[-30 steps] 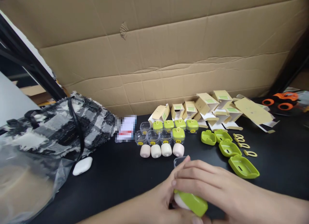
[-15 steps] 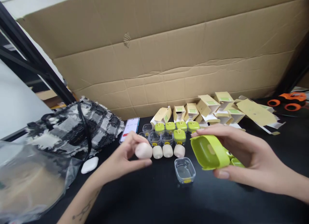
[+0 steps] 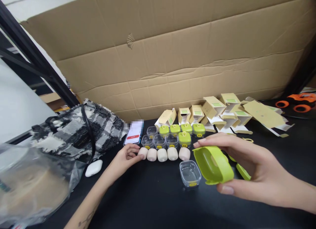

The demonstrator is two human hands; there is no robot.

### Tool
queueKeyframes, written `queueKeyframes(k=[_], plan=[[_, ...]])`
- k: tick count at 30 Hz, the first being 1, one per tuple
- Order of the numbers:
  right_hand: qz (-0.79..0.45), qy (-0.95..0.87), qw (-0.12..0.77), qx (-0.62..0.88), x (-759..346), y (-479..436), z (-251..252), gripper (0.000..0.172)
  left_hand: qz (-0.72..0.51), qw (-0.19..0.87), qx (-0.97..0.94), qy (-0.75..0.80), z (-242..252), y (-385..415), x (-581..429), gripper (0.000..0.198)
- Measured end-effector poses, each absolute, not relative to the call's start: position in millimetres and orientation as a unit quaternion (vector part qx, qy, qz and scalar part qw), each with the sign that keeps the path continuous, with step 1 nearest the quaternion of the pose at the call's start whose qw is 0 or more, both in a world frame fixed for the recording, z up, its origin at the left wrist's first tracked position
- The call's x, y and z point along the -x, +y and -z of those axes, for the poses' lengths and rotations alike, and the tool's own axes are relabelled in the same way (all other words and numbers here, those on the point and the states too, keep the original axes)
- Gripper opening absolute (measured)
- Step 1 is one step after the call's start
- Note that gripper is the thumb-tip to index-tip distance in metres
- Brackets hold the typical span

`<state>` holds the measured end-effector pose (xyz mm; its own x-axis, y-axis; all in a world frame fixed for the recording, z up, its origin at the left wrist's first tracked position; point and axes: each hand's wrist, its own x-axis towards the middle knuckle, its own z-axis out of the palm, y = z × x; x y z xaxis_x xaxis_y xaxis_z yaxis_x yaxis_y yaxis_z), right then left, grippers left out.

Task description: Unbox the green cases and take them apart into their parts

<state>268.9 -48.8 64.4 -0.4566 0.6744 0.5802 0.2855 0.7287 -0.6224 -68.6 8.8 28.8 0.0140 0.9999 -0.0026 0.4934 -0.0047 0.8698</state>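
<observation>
My left hand (image 3: pixel 128 156) has its thumb and fingers closed around the leftmost small white rounded piece (image 3: pixel 143 153), at the end of a row of several such pieces (image 3: pixel 162 155) on the black table. My right hand (image 3: pixel 251 169) grips a green hollow cover (image 3: pixel 214 166) by its sides, tilted with its opening toward me. Just left of the cover stands an open clear plastic cup (image 3: pixel 190 173) with a yellow label. More green pieces (image 3: pixel 243 171) lie partly hidden behind my right hand.
Behind the row stand open clear cups (image 3: pixel 160 141) and green-lidded cups (image 3: pixel 184 139). Opened small cartons (image 3: pixel 213 105) lie at the back. A phone (image 3: pixel 133 133), a white case (image 3: pixel 94 168), a fringed bag (image 3: pixel 79 127) and a plastic-wrapped bundle (image 3: pixel 34 186) are left; an orange toy car (image 3: pixel 300 102) is right.
My left hand has lowered the white rounded piece it held to the table and moved left to the row's end. My right hand still holds the green cover, now slightly lower.
</observation>
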Motion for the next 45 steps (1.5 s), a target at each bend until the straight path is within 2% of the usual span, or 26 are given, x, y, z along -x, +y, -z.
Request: queueKeyframes(k=[3, 11, 15, 16, 19, 21, 23, 26, 27, 28, 31, 32, 37, 39, 45], plan=[[-0.205, -0.843, 0.405, 0.290, -268, -47, -66, 0.059, -0.355, 0.354, -0.620, 0.604, -27, 8, 66, 0.040], [-0.155, -0.874, 0.365, 0.280, -261, -43, -67, 0.056, -0.396, 0.276, -0.620, 0.618, -32, 9, 66, 0.047], [-0.137, -0.857, 0.391, 0.307, -258, -40, -56, 0.054, -0.436, 0.212, -0.640, 0.596, -55, -8, 35, 0.027], [-0.129, -0.852, 0.403, 0.308, -257, -38, -52, 0.053, -0.404, 0.260, -0.680, 0.554, -61, -15, 22, 0.020], [-0.092, -0.864, 0.406, 0.284, -255, -35, -46, 0.043, -0.292, 0.483, -0.712, 0.418, -70, -32, -23, 0.019], [-0.076, -0.876, 0.395, 0.266, -254, -33, -45, 0.038, -0.297, 0.583, -0.649, 0.388, -69, -37, -47, 0.019], [-0.082, -0.882, 0.385, 0.259, -253, -34, -46, 0.040, -0.332, 0.628, -0.592, 0.381, -63, -37, -60, 0.022], [-0.103, -0.885, 0.377, 0.252, -254, -36, -51, 0.054, -0.366, 0.647, -0.545, 0.387, -52, -35, -61, 0.025], [-0.110, -0.884, 0.376, 0.254, -255, -36, -53, 0.054, -0.377, 0.643, -0.539, 0.392, -50, -35, -59, 0.027], [-0.121, -0.881, 0.375, 0.260, -255, -37, -55, 0.049, -0.388, 0.637, -0.535, 0.397, -47, -34, -56, 0.029], [-0.173, -0.870, 0.367, 0.280, -254, -35, -56, 0.018, -0.405, 0.621, -0.536, 0.404, -44, -32, -49, 0.037], [-0.193, -0.865, 0.367, 0.282, -254, -34, -55, 0.014, -0.406, 0.620, -0.538, 0.401, -44, -31, -48, 0.039], [-0.247, -0.831, 0.410, 0.284, -249, -29, -49, 0.009, -0.406, 0.613, -0.559, 0.383, -39, -29, -47, 0.033], [-0.262, -0.829, 0.408, 0.278, -249, -29, -47, 0.005, -0.398, 0.603, -0.568, 0.393, -37, -31, -48, 0.028], [-0.264, -0.843, 0.379, 0.275, -252, -35, -49, 0.010, -0.355, 0.572, -0.618, 0.406, -38, -34, -46, 0.016]])
